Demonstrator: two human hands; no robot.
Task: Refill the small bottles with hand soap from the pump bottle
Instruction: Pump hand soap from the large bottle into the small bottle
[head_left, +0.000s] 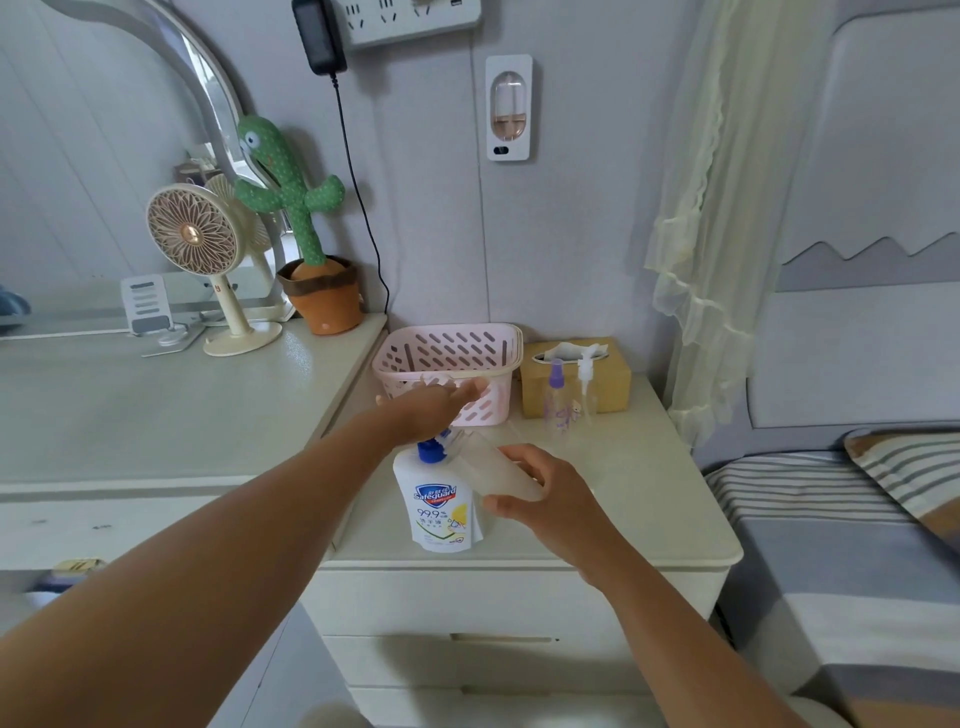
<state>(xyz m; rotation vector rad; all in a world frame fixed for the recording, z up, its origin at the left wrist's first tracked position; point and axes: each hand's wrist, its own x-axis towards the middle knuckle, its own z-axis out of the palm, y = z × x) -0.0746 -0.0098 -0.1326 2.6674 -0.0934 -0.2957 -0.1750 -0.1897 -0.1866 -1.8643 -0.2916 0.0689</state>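
Counting from the hands outward gives two hands, one pump bottle and three small bottles (one held, two standing). The held small bottle, frosted and translucent, is tilted. Its long axis runs from lower right to upper left, and its neck end points at the blue pump top, just beside it. The pump bottle stands upright near the front of the pale surface, label toward the camera.

The left hand lies on the pump head with its fingers nearly straight, released rather than clenched (pressing or only resting, I cannot tell). The right hand curls thumb and fingers round the base end of the held small bottle, grasping it just right of the pump bottle.

Farther back, the purple-capped bottle and the white-pump bottle stand upright side by side before one tan tissue box. One pink slotted basket sits left of the box, behind the left hand.
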